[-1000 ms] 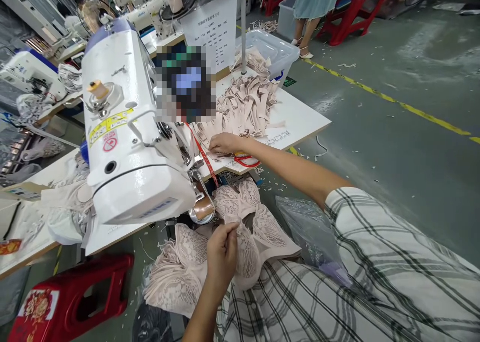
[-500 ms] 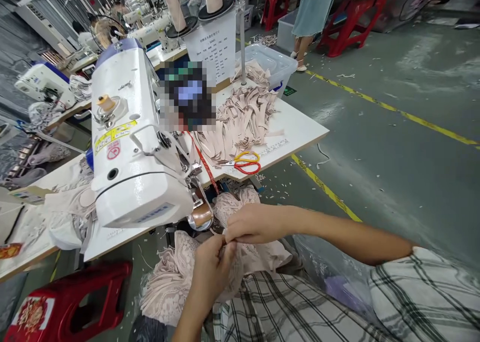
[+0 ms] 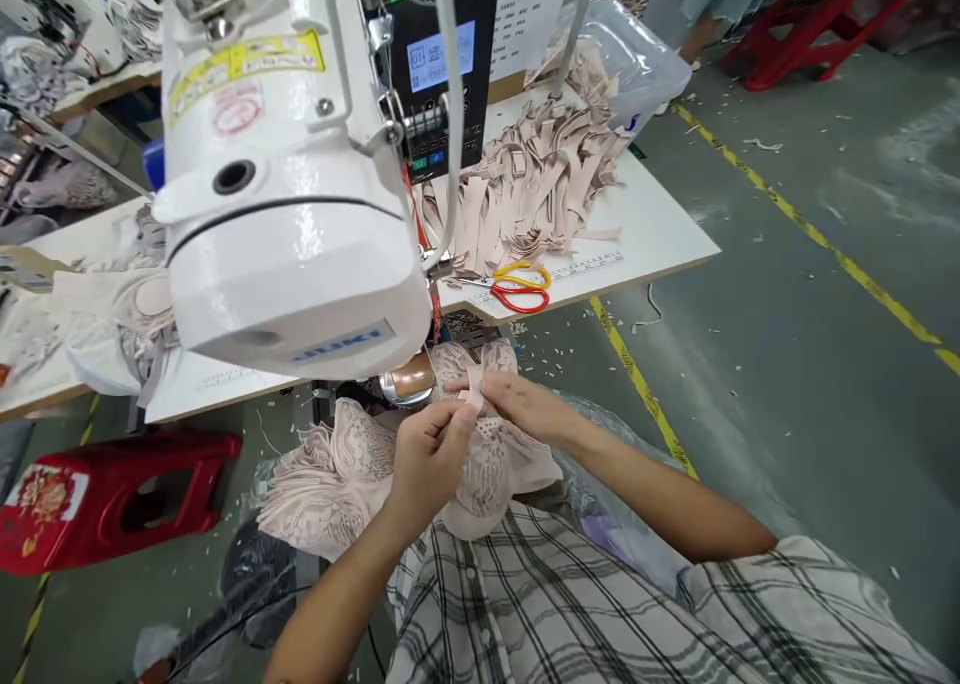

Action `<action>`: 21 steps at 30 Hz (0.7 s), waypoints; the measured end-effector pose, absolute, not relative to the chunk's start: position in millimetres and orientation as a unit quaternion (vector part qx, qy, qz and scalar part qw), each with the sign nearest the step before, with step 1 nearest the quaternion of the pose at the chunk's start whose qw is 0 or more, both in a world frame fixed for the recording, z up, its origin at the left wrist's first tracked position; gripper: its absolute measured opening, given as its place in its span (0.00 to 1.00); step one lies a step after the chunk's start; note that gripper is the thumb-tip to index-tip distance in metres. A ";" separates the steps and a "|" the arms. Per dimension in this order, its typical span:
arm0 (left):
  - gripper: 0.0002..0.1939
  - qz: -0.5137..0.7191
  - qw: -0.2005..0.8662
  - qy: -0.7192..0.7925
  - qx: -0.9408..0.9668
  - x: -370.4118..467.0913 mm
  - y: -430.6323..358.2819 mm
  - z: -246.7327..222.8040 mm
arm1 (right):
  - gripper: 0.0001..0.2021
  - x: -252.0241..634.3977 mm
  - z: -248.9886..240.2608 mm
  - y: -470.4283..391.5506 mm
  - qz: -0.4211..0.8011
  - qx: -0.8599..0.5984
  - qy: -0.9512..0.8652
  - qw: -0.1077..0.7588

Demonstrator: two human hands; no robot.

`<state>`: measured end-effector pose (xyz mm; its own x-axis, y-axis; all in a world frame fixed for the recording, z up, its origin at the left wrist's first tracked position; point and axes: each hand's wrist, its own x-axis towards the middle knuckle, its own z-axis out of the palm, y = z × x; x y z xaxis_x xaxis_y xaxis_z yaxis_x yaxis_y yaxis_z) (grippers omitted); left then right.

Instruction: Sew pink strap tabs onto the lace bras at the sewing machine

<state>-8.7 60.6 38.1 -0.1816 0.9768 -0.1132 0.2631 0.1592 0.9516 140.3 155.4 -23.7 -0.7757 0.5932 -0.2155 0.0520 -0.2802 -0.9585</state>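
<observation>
In front of my lap, my left hand (image 3: 431,454) pinches a short beige fabric strap (image 3: 475,388) between thumb and fingertips. My right hand (image 3: 531,409) meets the strap from the other side, with a fingertip behind it and the thumb close against it. Just below hangs a beige lace bra (image 3: 484,474), partly covered by my hands. A pile of similar lace bras (image 3: 322,489) lies to the left of it. Above my hands is the white sewing machine head (image 3: 300,284), with a copper-coloured rounded part (image 3: 412,376) beneath it.
On the white table (image 3: 660,239) lie many cut beige strips (image 3: 532,179) and scissors (image 3: 521,289) with red and yellow handles. A control panel (image 3: 435,74) stands beside the machine. A clear plastic bin (image 3: 637,54) is behind. At lower left is a red stool (image 3: 120,494).
My view has moved closer to the machine. The hands, earlier pressed together, have drawn slightly apart, and the strap now shows upright between them. My right hand's fingers have straightened.
</observation>
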 end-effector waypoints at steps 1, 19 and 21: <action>0.15 0.423 0.404 0.636 0.503 -11.1 60.9 38.0 | 0.22 133.7 -20.5 160.8 0.767 -0.301 -0.527 0.209; 0.19 0.313 0.278 0.690 0.590 -90.3 53.5 24.5 | 0.06 58.3 17.5 224.7 0.406 -0.316 -0.799 0.311; 0.19 0.327 0.309 0.674 0.586 -92.7 53.3 23.9 | 0.06 53.9 24.0 225.7 0.392 -0.317 -0.819 0.275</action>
